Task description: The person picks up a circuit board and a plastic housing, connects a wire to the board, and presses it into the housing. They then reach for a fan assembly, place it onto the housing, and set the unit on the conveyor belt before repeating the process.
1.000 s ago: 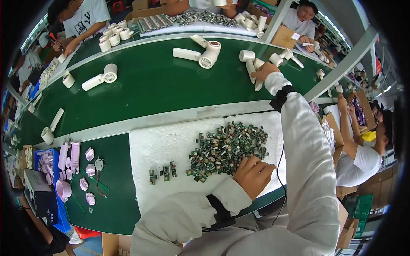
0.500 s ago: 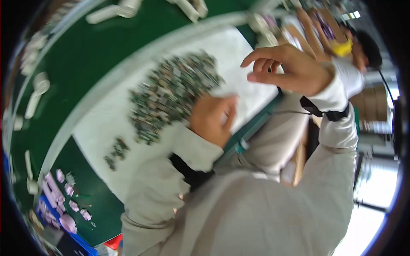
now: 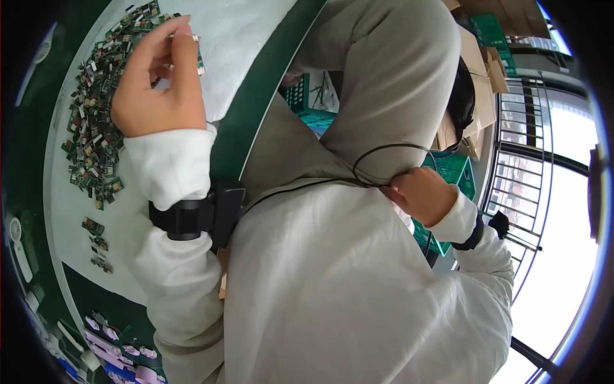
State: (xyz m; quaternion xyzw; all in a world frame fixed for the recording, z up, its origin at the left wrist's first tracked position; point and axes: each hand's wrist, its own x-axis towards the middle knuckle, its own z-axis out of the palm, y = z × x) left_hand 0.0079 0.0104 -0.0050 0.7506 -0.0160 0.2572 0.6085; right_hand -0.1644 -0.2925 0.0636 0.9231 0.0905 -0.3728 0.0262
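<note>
My left hand (image 3: 160,86) is over the white sheet (image 3: 236,45), its fingers curled in and thumb and index tips together. A small green circuit board (image 3: 201,61) shows just beside its thumb; whether the hand holds it I cannot make out. The pile of small circuit boards (image 3: 96,121) lies to the left and partly behind this hand. My right hand (image 3: 425,195) is down by my right thigh, closed, with a thin black cable (image 3: 390,146) at its fingertips. That cable runs across my lap and loops above the hand.
A few circuit boards (image 3: 96,243) lie apart from the pile. Pale purple plastic parts (image 3: 109,349) are at the green table's lower left. Green crates (image 3: 451,173) and cardboard boxes (image 3: 480,83) stand at the right, near a barred window (image 3: 521,166).
My view has swung to the right and down. My right hand has left the table area and closed at the cable beside my thigh. My left hand remains over the sheet, near the pile.
</note>
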